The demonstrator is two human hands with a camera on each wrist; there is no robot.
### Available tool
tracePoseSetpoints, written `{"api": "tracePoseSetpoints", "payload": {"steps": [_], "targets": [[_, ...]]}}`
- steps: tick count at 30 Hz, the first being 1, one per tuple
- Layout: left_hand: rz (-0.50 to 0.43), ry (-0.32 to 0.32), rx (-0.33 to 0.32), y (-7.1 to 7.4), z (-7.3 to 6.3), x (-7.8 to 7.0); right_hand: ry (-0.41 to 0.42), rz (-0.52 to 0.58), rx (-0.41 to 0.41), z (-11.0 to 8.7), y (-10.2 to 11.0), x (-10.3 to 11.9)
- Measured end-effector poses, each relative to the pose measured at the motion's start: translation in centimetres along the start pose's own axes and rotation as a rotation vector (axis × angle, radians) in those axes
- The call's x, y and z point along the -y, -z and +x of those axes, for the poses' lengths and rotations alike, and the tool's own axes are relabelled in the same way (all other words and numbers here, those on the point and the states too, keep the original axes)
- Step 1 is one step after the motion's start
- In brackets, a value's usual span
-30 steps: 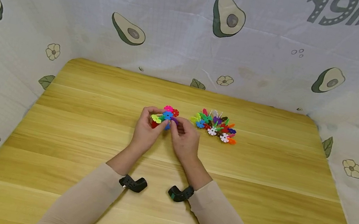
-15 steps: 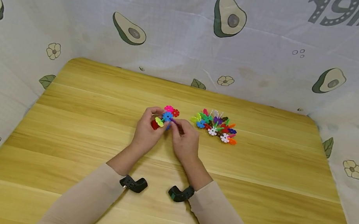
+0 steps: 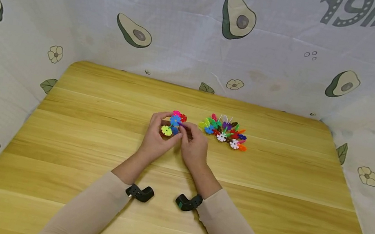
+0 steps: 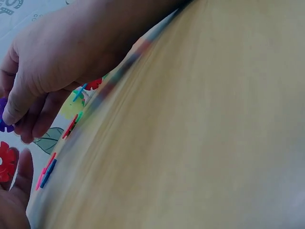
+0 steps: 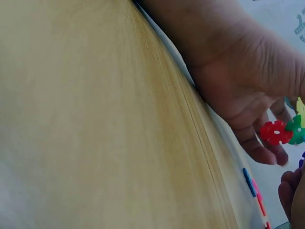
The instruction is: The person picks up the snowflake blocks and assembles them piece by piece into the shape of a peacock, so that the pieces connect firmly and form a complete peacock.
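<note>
My left hand [image 3: 155, 138] holds a small joined chain of plastic snowflake discs. Its yellow disc [image 3: 166, 130] faces up, and in the right wrist view a green disc [image 5: 296, 130] and a red disc [image 5: 276, 132] are linked to it. Thumb and fingertips of my right hand [image 3: 194, 145] pinch a purple snowflake disc [image 4: 4, 105], close beside the left hand's fingertips. A blue disc [image 3: 175, 120], a pink disc [image 3: 176, 112] and a small red disc [image 3: 183, 118] show just beyond the fingers. The fingers partly hide the chain.
A pile of mixed-colour snowflake discs [image 3: 224, 131] lies to the right of the hands on the wooden table [image 3: 98, 118]. Behind the table hangs a cloth [image 3: 186, 34] printed with avocados. Each wrist bears a black camera [image 3: 140, 193].
The chain in my left hand has turned, so the yellow disc now faces up and the red one at the palm is covered. The left thumb has moved right. The pile is unchanged.
</note>
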State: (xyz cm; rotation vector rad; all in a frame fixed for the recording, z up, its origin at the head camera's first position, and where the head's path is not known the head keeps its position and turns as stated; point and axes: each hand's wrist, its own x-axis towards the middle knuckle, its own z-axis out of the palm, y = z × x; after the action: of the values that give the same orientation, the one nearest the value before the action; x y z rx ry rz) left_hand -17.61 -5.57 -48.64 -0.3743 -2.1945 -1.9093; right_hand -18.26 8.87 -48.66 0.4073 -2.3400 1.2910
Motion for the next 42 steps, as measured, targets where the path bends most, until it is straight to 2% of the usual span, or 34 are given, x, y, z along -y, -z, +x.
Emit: {"api": "tracePoseSetpoints", "payload": {"steps": [7,10,13,15,17,21,23,27,30,33,38,42], "targets": [[-0.282,0.176,0.036,0.3,0.4,0.0,0.044,0.002,-0.01,0.1,0.0,0.0],[-0.352,0.242,0.001,0.5,0.5,0.0,0.072,-0.022,0.033,0.2,0.2,0.0],[-0.426,0.294,-0.061,0.5,0.6,0.0,0.068,-0.036,0.067,0.5,0.8,0.1],[-0.483,0.32,-0.096,0.5,0.7,0.0,0.056,-0.072,0.044,1.0,1.5,-0.1],[-0.517,0.324,-0.113,0.5,0.7,0.0,0.019,-0.121,-0.014,1.7,2.5,-0.4],[-0.545,0.315,-0.106,0.5,0.6,0.0,-0.102,-0.302,-0.129,3.0,5.2,-1.9],[-0.546,0.312,-0.102,0.5,0.6,-0.1,-0.18,-0.404,-0.145,3.4,6.7,-2.7],[-0.555,0.313,-0.101,0.5,0.6,-0.1,-0.356,-0.57,-0.095,3.7,8.8,-4.0],[-0.56,0.314,-0.11,0.5,0.6,-0.2,-0.448,-0.614,-0.03,3.7,9.5,-4.4],[-0.582,0.32,-0.126,0.4,0.6,-0.3,-0.485,-0.61,0.007,3.6,9.8,-4.5],[-0.58,0.347,-0.147,0.5,0.7,-0.3,-0.502,-0.619,0.044,3.5,9.7,-4.5],[-0.56,0.38,-0.144,0.6,0.7,-0.3,-0.493,-0.623,0.031,3.4,9.4,-4.5]]}}
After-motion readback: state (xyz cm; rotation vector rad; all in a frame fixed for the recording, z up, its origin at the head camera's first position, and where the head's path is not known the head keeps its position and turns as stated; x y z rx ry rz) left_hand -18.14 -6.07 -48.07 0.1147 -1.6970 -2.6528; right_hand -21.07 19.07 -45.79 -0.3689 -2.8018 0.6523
